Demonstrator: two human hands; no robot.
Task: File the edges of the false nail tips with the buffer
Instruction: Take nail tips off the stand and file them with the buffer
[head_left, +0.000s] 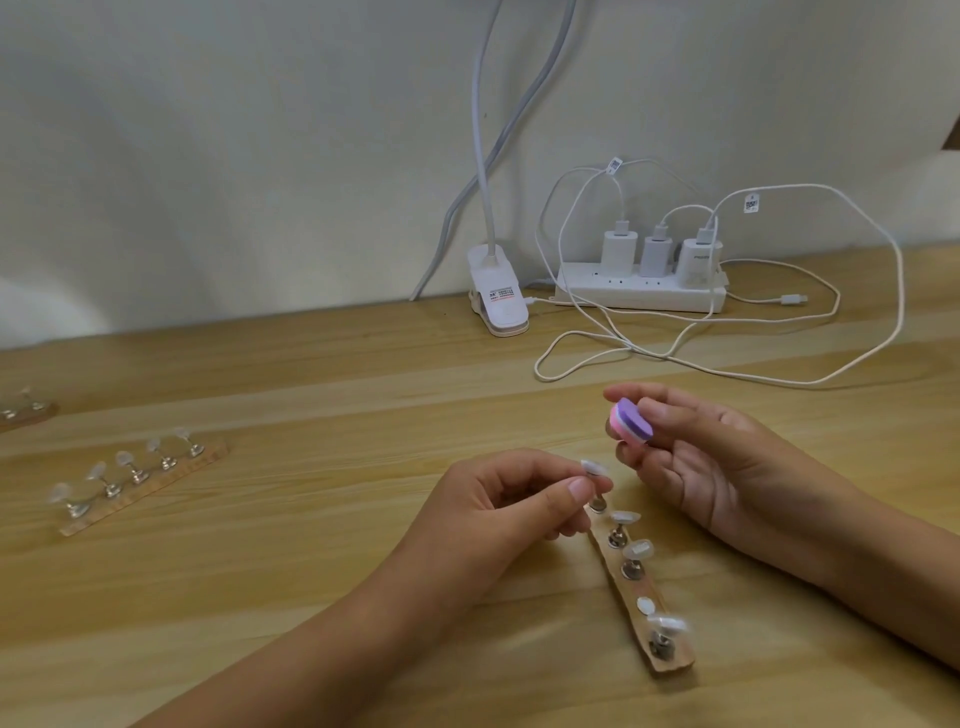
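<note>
A wooden nail stand (670, 657) lies on the table between my hands, carrying several clear false nail tips on small metal posts. My left hand (498, 514) pinches the post of the farthest nail tip (594, 467) between thumb and fingers. My right hand (696, 462) holds a small pink and purple buffer (629, 422) between thumb and fingertips, raised a little above and to the right of that tip, not touching it.
A second wooden stand (145, 488) with several nail tips lies at the left, and part of a third (26, 410) sits at the far left edge. A white clip lamp (498, 296), a power strip (639, 296) with chargers and loose white cables (675, 358) lie at the back.
</note>
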